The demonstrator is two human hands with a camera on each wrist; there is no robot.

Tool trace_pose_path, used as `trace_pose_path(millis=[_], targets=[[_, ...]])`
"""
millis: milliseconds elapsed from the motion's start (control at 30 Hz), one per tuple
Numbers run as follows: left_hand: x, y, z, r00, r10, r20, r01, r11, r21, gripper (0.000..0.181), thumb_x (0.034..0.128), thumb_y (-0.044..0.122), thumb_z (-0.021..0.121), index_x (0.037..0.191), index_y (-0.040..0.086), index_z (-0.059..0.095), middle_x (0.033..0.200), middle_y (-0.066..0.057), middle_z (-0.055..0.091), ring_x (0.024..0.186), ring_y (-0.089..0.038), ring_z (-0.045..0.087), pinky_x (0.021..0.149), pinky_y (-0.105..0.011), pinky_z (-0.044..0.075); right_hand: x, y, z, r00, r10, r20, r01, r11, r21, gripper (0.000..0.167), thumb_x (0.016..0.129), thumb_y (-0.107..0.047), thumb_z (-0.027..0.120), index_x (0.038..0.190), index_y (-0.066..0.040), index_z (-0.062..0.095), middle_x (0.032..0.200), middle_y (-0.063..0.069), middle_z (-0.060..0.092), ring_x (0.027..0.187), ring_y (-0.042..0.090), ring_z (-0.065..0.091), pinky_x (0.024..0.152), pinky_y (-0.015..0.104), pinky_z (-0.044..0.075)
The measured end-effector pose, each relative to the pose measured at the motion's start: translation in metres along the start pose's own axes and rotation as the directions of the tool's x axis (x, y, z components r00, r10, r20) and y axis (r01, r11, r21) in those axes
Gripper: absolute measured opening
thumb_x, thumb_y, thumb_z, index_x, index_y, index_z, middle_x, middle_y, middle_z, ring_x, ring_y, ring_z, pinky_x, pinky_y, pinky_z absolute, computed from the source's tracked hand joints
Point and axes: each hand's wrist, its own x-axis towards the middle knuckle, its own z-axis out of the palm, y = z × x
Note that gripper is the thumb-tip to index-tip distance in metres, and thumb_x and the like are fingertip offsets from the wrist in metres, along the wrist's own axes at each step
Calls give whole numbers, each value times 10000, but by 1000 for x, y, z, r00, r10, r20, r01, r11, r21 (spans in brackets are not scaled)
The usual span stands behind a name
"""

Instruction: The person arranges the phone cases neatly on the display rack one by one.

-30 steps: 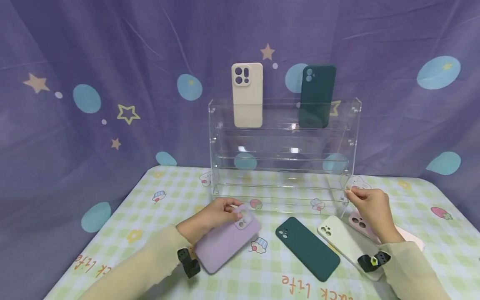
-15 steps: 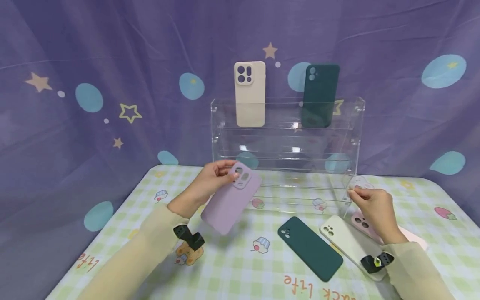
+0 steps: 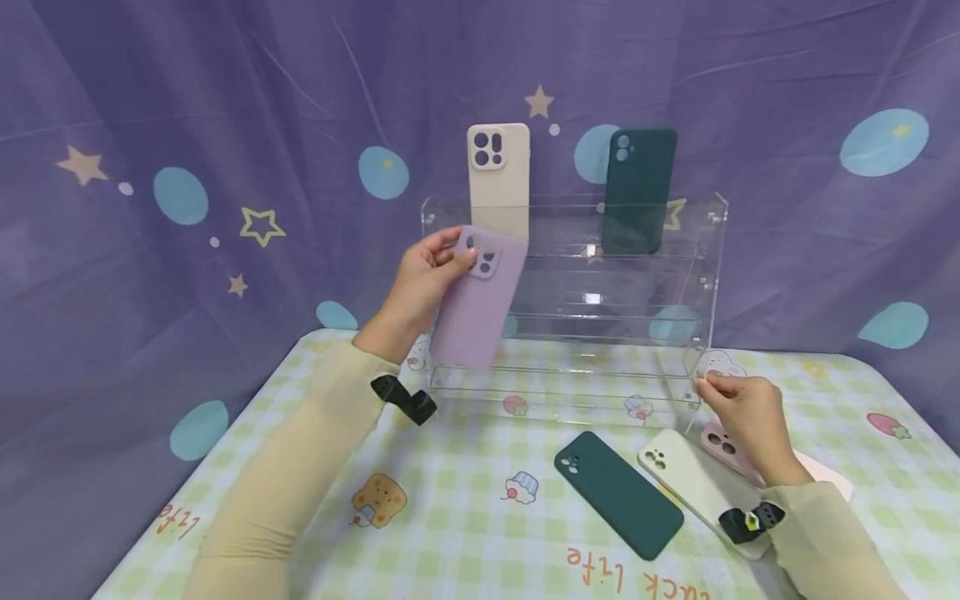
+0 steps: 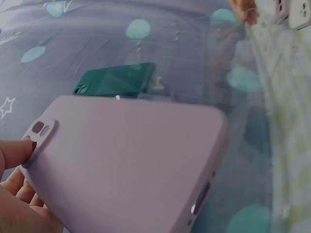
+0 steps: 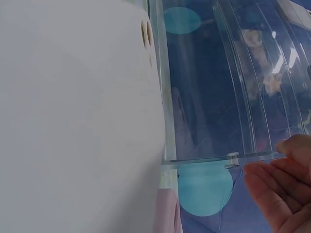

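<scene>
My left hand (image 3: pixel 420 279) pinches the camera end of a lilac phone case (image 3: pixel 480 312), held tilted in front of the left side of a clear tiered rack (image 3: pixel 585 287). The lilac case (image 4: pixel 126 155) fills much of the left wrist view, thumb at its camera cutout. On the rack's top tier stand a cream case (image 3: pixel 498 187), its lower part covered by the lilac one, and a dark green case (image 3: pixel 637 192). My right hand (image 3: pixel 750 421) pinches the rack's right side edge; in the right wrist view its thumb and fingers (image 5: pixel 284 182) meet at that edge.
On the checked tablecloth (image 3: pixel 465 550), right of centre before the rack, lie a dark green case (image 3: pixel 618 496), a white case (image 3: pixel 693 483) and a pink case (image 3: pixel 821 475), the last two partly under my right hand and wrist. A purple curtain (image 3: pixel 300 83) hangs behind.
My left hand has lifted the lilac case off the table, up and slightly right to the rack's upper left, turning it more upright. The right hand stays at the rack's side.
</scene>
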Motion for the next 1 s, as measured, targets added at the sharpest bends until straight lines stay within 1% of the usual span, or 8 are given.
trace_pose_path(millis=[100, 200, 400, 533, 667, 800, 900, 1000], targets=[[12, 10, 4, 998, 35, -50, -38, 997, -63, 417, 900, 10, 608, 1305, -13, 515, 822, 102, 660, 748, -30, 617, 703, -192, 504, 0, 0, -1, 1000, 7, 7, -7, 1000, 1, 277, 897, -174, 649, 1009, 77, 686, 989, 252, 660, 431, 64, 359, 372, 237, 289], [22, 20, 7, 994, 54, -91, -65, 990, -123, 415, 899, 9, 609, 1303, -7, 518, 823, 82, 661, 743, -41, 608, 686, -189, 492, 0, 0, -1, 1000, 8, 9, -8, 1000, 5, 281, 897, -179, 649, 1007, 78, 686, 991, 251, 659, 425, 64, 356, 368, 236, 289], [45, 33, 14, 986, 67, -150, -103, 963, -248, 399, 887, -14, 613, 1280, 3, 544, 851, 20, 651, 757, -70, 598, 670, -181, 488, 1, 0, 0, 1000, 9, 3, -9, 1000, 6, 281, 896, -173, 650, 1007, 83, 683, 985, 252, 660, 442, 52, 369, 373, 230, 290], [58, 38, 16, 978, 69, -195, -127, 945, -302, 380, 887, -31, 604, 1263, -1, 555, 833, 15, 644, 745, -67, 596, 665, -174, 490, 1, 0, 0, 1000, 9, 1, -9, 1000, 2, 265, 891, -158, 653, 1000, 81, 685, 973, 250, 663, 472, 35, 406, 387, 219, 306], [70, 41, 17, 969, 91, -230, -164, 933, -320, 354, 891, -26, 602, 1242, 2, 559, 826, 19, 634, 737, -67, 592, 666, -182, 486, 1, 0, 0, 1000, 11, -1, -11, 1000, 2, 258, 888, -151, 656, 996, 82, 687, 967, 252, 664, 471, 32, 408, 383, 217, 305], [78, 45, 20, 956, 126, -265, -206, 932, -300, 334, 894, -19, 601, 1225, 10, 566, 854, 8, 634, 759, -80, 590, 687, -196, 485, 1, 0, 0, 1000, 15, 4, -15, 1000, 16, 269, 891, -160, 656, 993, 88, 686, 978, 260, 658, 464, 33, 404, 376, 221, 301], [83, 47, 23, 943, 151, -298, -243, 921, -303, 334, 890, -16, 608, 1221, 17, 574, 899, -18, 639, 805, -95, 592, 720, -200, 486, 1, -1, 1, 1000, 16, 7, -16, 1000, 18, 273, 892, -165, 656, 991, 87, 686, 987, 257, 657, 481, 29, 416, 380, 220, 307], [88, 47, 26, 932, 172, -320, -277, 906, -319, 346, 886, -20, 612, 1227, 20, 574, 944, -47, 643, 849, -112, 596, 752, -201, 488, 1, -1, 1, 1000, 14, 5, -14, 1000, 8, 266, 892, -164, 655, 985, 82, 691, 993, 248, 661, 490, 33, 423, 381, 221, 311]])
